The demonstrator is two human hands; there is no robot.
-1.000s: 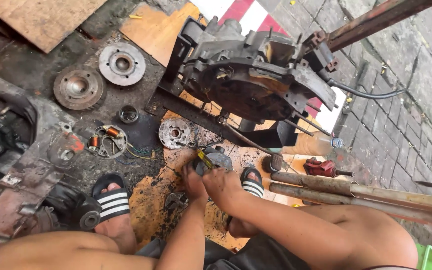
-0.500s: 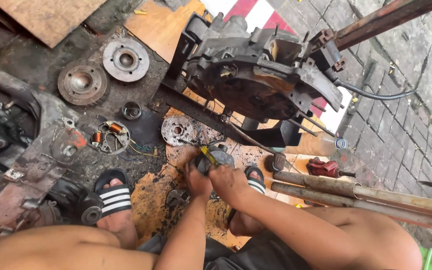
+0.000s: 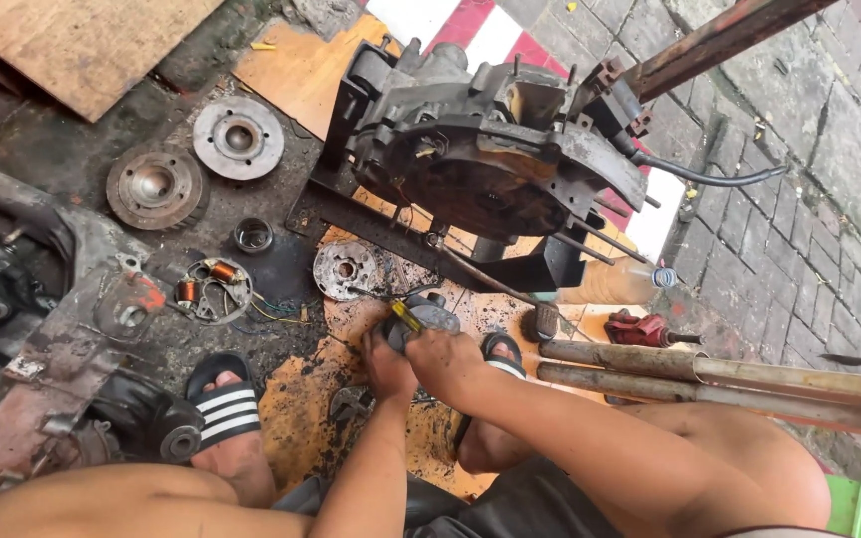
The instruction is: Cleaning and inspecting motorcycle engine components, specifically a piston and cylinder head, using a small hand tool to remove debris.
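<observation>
Low over the oily board (image 3: 301, 418), between the sandals: left hand (image 3: 388, 367) clenched around a small grey part (image 3: 428, 315), right hand (image 3: 442, 361) gripping a yellow-handled tool (image 3: 407, 317) against it, seemingly mid-prying, calling next for steady leverage.
</observation>
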